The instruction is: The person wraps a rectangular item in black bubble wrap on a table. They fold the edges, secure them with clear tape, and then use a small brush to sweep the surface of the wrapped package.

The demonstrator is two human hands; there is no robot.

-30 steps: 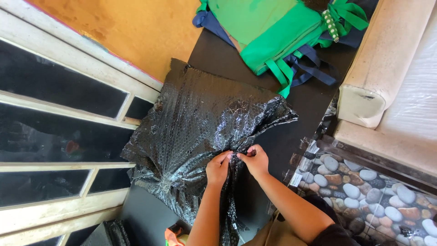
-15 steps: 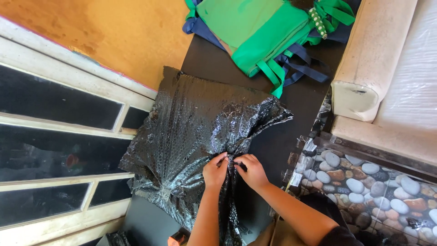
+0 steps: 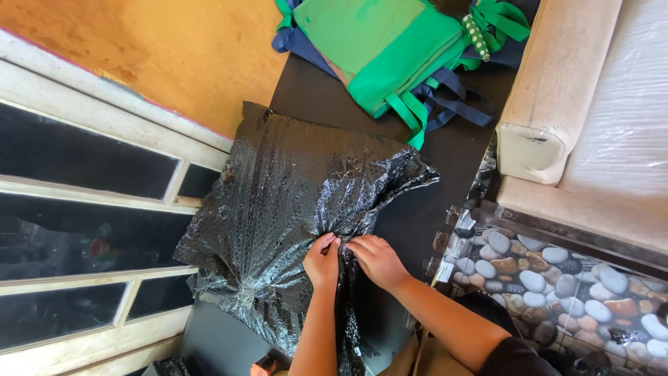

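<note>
Along the left edge of the frame runs a cream-painted wooden frame with dark glass panes [image 3: 83, 209], slanting from the upper left down to the bottom. Above it, in the upper left, lies a rough orange surface [image 3: 174, 49].

Just right of the panes sits a crumpled black bubble-wrap bag [image 3: 285, 209], glossy and dimpled, filling the middle of the frame. Its left and lower edges hang over the side of a flat black tabletop [image 3: 431, 202], touching the cream frame, so there is hardly any open room on that side. Its right edge flares into a loose ruffle, and bare black surface lies open beyond it toward the right.

At lower centre the left hand [image 3: 321, 262] and the right hand [image 3: 376, 259] meet side by side on the bag's gathered fold. Both are closed in a pinch, fingertips nipping the black plastic between them, with the forearms coming up from the bottom edge.

At the top centre, well apart from the hands, lies a green fabric bag with green and navy straps [image 3: 390, 49] on the far end of the tabletop.

To the right, a worn cream cushioned armrest [image 3: 557, 90] stands near the table's edge, and in the lower right lies a floor patterned with rounded pebbles [image 3: 557, 278].
</note>
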